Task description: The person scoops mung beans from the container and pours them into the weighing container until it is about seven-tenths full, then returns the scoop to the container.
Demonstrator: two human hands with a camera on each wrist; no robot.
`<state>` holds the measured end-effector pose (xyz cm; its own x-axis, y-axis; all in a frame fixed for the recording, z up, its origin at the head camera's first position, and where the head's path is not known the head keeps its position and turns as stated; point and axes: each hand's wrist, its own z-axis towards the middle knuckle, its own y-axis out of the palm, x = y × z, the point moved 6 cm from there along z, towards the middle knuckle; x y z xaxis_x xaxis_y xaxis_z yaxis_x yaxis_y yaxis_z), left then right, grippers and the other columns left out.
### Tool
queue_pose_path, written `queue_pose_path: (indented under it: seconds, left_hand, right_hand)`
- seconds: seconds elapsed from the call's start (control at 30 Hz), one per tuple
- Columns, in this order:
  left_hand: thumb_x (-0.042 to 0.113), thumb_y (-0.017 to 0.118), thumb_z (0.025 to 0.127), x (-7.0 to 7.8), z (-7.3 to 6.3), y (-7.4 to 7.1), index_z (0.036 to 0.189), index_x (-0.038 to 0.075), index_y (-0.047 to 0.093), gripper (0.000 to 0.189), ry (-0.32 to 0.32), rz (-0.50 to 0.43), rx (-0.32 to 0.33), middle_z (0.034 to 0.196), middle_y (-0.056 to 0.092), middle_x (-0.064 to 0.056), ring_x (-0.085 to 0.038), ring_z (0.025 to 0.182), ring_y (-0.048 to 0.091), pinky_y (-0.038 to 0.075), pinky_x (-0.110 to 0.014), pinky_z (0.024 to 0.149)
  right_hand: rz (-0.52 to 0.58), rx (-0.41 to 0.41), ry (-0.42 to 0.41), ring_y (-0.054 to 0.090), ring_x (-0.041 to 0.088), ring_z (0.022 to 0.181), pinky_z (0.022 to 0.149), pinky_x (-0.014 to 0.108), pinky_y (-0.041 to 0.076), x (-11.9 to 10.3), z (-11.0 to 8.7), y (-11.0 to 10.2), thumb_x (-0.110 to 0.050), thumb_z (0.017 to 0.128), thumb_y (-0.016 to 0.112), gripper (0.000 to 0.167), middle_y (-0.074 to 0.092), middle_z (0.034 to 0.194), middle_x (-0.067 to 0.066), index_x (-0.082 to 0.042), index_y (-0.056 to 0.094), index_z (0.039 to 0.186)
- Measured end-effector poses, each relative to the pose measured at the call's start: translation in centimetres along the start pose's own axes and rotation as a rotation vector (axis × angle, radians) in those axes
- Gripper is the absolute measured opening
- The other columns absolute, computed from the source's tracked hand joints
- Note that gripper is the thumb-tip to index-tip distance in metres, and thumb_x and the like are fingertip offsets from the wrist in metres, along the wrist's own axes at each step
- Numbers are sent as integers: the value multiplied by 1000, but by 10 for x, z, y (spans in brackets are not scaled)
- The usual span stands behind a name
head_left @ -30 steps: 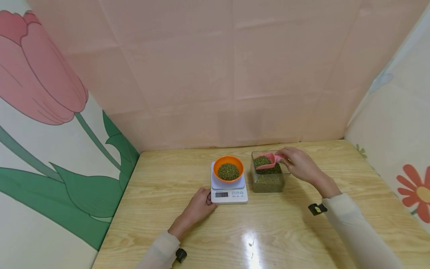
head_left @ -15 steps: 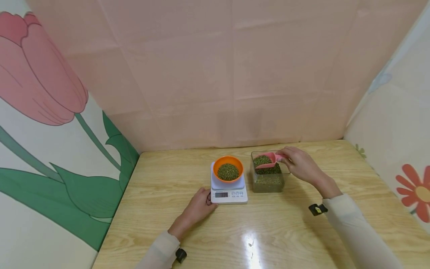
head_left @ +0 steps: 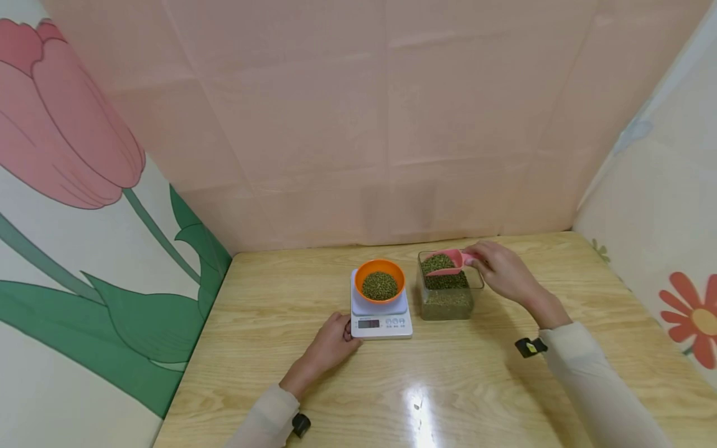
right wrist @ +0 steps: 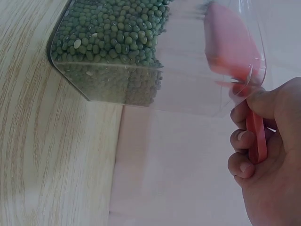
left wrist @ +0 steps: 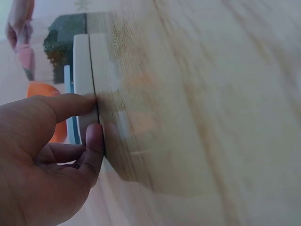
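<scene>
In the head view my right hand (head_left: 506, 272) grips the handle of a pink scoop (head_left: 455, 257), which holds green mung beans. The scoop is at the mouth of a clear rectangular container (head_left: 447, 315), above more mung beans (right wrist: 120, 35). To its left stands a white kitchen scale (head_left: 386, 332) bearing an orange bowl (head_left: 381, 266) with mung beans (head_left: 379, 286) in it. At the scale's front left corner, my left hand (head_left: 330, 343) holds the edge between thumb and curled fingers. The digits on the scale's display (head_left: 368, 323) are too small to read.
Everything stands on a wood-grain table (head_left: 269, 298). A pink sheet (head_left: 313, 155) covers the wall behind it. Walls with painted flowers rise at the left and right. Scale and container stand close, with a narrow gap between them.
The scoop, with beans in it, has risen slightly in my right hand and shifted a little to the right. My left hand, the scale and the bowl stay in place.
</scene>
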<state>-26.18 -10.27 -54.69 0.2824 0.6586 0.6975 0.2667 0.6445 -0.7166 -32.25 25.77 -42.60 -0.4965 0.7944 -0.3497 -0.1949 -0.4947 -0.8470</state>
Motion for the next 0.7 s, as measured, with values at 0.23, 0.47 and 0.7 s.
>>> queue_pose_path:
  seconds: [0.23,0.47,0.7]
  left_hand:
    - [14,77,97,0,0,0,124,10,71,28,-2,6,1,88,48,-1,-14,85,43,35,-22,67]
    - [14,77,97,0,0,1,124,10,71,28,5,6,2,87,49,-2,-13,85,42,34,-22,67]
    - [14,78,97,1,1,1,120,10,70,25,11,12,6,86,47,-1,-13,84,41,34,-23,67]
  right_hand:
    - [9,7,11,69,33,96,82,53,53,2,-2,-2,-11,107,64,19,74,108,16,1,73,118]
    - [15,8,25,68,33,97,83,54,53,6,-5,-2,-12,107,63,19,73,109,16,1,72,117]
    - [22,-1,45,68,33,96,83,54,53,8,-6,-2,-12,108,61,20,73,109,17,1,72,118]
